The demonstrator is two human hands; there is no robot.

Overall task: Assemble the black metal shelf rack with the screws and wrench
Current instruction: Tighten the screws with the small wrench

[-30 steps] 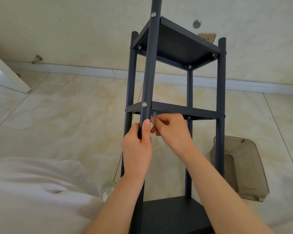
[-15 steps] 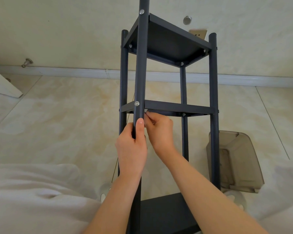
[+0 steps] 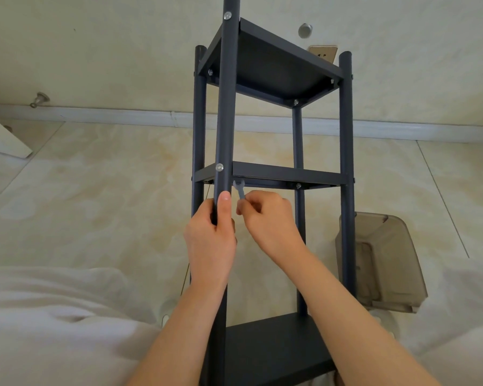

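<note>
The black metal shelf rack [image 3: 285, 174] lies tipped toward me, its posts running away from the camera, with three shelves fixed between them. My left hand [image 3: 211, 235] grips the nearest post [image 3: 226, 107] just below the middle shelf, thumb lying along the tube. A silver screw head [image 3: 219, 167] shows on that post at the middle shelf. My right hand [image 3: 268, 218] pinches a small grey wrench [image 3: 239, 189], whose open jaw points up at the underside of the middle shelf next to the post.
A smoky transparent plastic bin [image 3: 385, 263] lies on the tiled floor [image 3: 109, 204] to the right of the rack. White fabric [image 3: 53, 324] covers the lower left. A wall with a baseboard, a door stopper [image 3: 38, 100] and a socket [image 3: 322, 52] stands behind.
My right hand has drawn back slightly from under the middle shelf, so the wrench now shows between my fingers and the shelf. My left hand keeps its grip on the post.
</note>
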